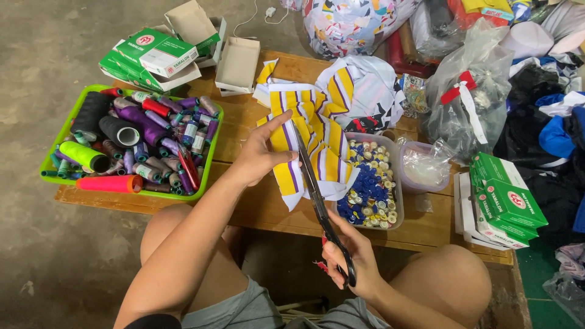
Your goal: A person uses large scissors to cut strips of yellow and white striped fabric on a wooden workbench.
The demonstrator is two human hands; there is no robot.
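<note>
My left hand (259, 159) pinches the edge of a yellow, white and purple striped cloth (317, 128) that lies over a low wooden table (256, 204). My right hand (353, 259) grips the handles of long black scissors (314, 189), whose blades point up into the cloth just right of my left thumb. The cloth's lower end hangs over a clear tub of blue, white and yellow buttons (373, 183).
A green tray (213, 143) of several thread spools sits at the left. Green and white boxes (152, 58) lie behind it and more boxes (503, 204) at the right. Plastic bags (466, 97) and piled clothes crowd the back right. My knees are below the table edge.
</note>
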